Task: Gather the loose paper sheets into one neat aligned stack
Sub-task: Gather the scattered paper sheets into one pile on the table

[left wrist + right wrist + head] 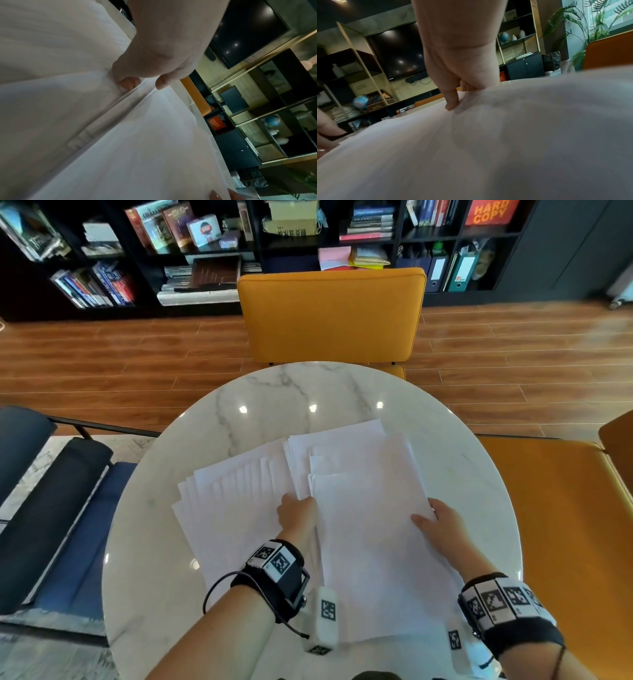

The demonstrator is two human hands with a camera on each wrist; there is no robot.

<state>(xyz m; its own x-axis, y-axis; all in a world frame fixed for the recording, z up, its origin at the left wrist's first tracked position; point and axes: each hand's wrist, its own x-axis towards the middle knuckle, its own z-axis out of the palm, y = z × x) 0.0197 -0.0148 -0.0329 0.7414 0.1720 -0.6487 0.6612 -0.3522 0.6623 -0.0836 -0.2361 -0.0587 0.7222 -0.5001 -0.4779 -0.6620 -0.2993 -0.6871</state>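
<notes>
White paper sheets lie on a round marble table. To the left a fanned spread of sheets overlaps in steps. To the right sits a thicker, uneven pile of sheets, its corners out of line at the far end. My left hand holds the pile's left edge; in the left wrist view its fingers curl under that edge, with the thumb above. My right hand grips the pile's right edge, the thumb pressing on top and the fingers tucked beneath.
An orange chair stands across the table, an orange seat to the right and a dark blue chair to the left. Black bookshelves line the far wall. Bare marble shows beyond the sheets.
</notes>
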